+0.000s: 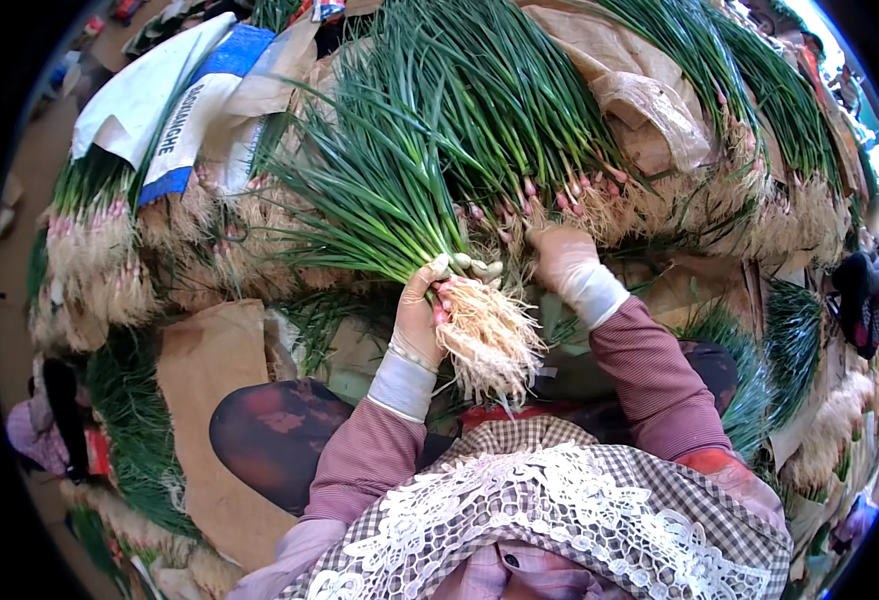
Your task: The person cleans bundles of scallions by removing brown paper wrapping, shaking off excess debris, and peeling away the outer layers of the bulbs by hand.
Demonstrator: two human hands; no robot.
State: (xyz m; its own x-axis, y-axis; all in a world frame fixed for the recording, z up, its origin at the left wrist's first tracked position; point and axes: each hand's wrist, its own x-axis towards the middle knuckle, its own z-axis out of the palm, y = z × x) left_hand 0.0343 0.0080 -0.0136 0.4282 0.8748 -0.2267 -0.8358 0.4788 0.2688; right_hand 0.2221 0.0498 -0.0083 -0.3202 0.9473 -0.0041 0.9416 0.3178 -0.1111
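Green onion bunch [400, 200] in left hand [422, 310]

Matt cloth gloves [563, 255], stringy pale onion roots [490, 335], brown paper [205, 355]

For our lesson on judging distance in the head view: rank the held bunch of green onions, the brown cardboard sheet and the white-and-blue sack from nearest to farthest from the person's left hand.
1. Bunch of green onions: gripped in the left hand, roots hanging toward the lap.
2. Brown cardboard sheet: lower left, beside the knee.
3. White-and-blue sack: upper left, over the piled onions.
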